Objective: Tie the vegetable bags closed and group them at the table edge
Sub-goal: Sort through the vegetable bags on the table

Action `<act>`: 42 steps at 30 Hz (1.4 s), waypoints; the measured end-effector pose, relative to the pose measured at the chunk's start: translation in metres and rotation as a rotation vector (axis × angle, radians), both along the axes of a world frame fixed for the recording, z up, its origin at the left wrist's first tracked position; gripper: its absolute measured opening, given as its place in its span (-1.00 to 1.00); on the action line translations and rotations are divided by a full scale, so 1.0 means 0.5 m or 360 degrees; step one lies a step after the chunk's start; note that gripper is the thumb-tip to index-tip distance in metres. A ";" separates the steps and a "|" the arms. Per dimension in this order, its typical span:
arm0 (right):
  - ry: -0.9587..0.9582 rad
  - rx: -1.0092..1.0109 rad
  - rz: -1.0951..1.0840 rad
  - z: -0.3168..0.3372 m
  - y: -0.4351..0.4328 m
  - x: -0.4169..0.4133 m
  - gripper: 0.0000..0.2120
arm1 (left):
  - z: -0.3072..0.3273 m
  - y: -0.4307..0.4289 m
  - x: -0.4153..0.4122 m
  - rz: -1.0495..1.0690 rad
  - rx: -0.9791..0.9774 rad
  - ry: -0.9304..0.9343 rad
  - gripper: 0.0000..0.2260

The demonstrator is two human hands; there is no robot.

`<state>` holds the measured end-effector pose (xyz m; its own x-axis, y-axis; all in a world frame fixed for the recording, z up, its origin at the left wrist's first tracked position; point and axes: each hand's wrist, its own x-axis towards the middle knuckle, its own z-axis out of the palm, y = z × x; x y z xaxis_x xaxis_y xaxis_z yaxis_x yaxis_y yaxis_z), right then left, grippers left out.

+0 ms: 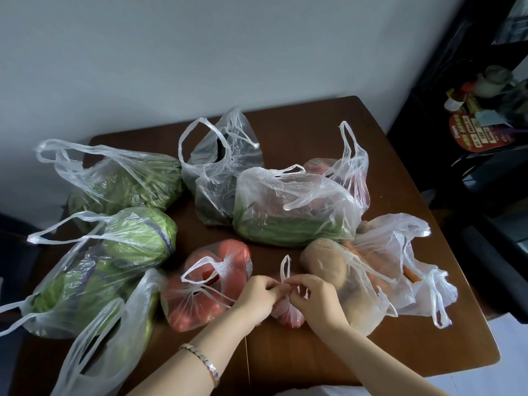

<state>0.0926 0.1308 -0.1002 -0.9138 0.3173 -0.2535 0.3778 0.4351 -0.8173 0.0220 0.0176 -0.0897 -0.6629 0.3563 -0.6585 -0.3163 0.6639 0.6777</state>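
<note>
The person's left hand [257, 295] and right hand [315, 298] meet over a small bag of red produce [287, 314], which sits near the front edge of the brown table [328, 355]. Both hands have curled fingers, and each pinches the bag's thin plastic handles where they cross. 1 handle loop [285, 267] stands up between the 2 hands. The red items inside may be small tomatoes or peppers, but the hands cover most of the bag.

Just left of it lies the tomato bag [205, 284], its handles already knotted. Just right of it, close against the right hand, is the potato bag [328, 270] with loose handles. Beyond that is the carrot bag [400, 244], near the table's right edge.

3 bags of greens lie along the left side:
- the cabbage bag [137, 238]
- the leafy greens bag [128, 184] behind it
- the front-left greens bag [114, 318], hanging partly over the corner

In the middle are the dark greens bag [211, 184] and the long green vegetable bag [288, 215]. Behind them, a bag with reddish contents [348, 167] stands with its handles up. All 6 are untied.

A silver bracelet [201, 362] circles the left wrist. A dark shelf [471, 124] holding bottles stands to the right of the table.
</note>
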 end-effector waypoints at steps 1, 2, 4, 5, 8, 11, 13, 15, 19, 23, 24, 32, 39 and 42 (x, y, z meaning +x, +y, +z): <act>-0.0007 -0.0061 -0.0010 0.002 0.004 0.001 -0.81 | 0.001 -0.002 0.000 -0.0053 0.0002 0.0058 -0.82; -0.0020 -0.0127 -0.0018 0.006 0.009 0.000 -0.80 | 0.001 -0.005 0.000 -0.0125 0.0012 0.0138 -0.84; -0.0119 -0.0352 -0.0030 0.015 0.023 -0.008 -0.77 | -0.002 -0.012 -0.001 -0.0253 0.0041 0.0310 -0.87; -0.0191 -0.0544 -0.0049 0.017 0.031 -0.009 -0.78 | -0.005 -0.014 0.000 -0.0292 0.0059 0.0385 -0.87; -0.0476 -0.1267 -0.0112 0.014 0.048 -0.007 -0.80 | -0.018 -0.021 0.006 -0.0338 0.0127 0.0541 -0.87; -0.0426 -0.1268 -0.0082 0.004 0.040 0.000 -0.75 | -0.021 -0.015 0.015 -0.0238 0.0118 0.0540 -0.83; -0.0246 -0.0758 -0.0003 0.001 0.031 0.002 -0.62 | -0.019 -0.005 0.013 -0.0125 0.0079 0.0340 -0.81; -0.0101 -0.0350 0.0045 -0.001 0.025 0.003 -0.64 | -0.013 0.002 0.012 -0.0053 0.0066 0.0108 -0.80; 0.0149 0.0173 0.0235 -0.017 0.024 0.016 -0.86 | 0.000 0.004 0.001 -0.0023 0.0037 -0.0193 -0.81; 0.0414 0.0596 0.0355 -0.025 0.036 0.011 -0.78 | 0.010 0.005 -0.003 0.0008 0.0031 -0.0240 -0.82; 0.0422 0.0665 0.0416 -0.024 0.038 0.010 -0.76 | 0.010 0.003 -0.006 -0.0055 0.0005 -0.0152 -0.83; 0.0303 0.0604 0.0583 -0.010 0.046 0.047 -0.75 | -0.008 -0.011 -0.023 -0.0804 -0.0508 0.0780 -0.80; -0.0130 0.0426 0.0561 0.018 0.056 0.053 -0.65 | -0.021 0.001 -0.025 -0.0999 -0.0846 0.0724 -0.81; 0.0302 0.0837 0.0248 0.074 0.102 0.053 -0.87 | -0.005 0.018 -0.042 -0.1129 -0.0945 0.0769 -0.77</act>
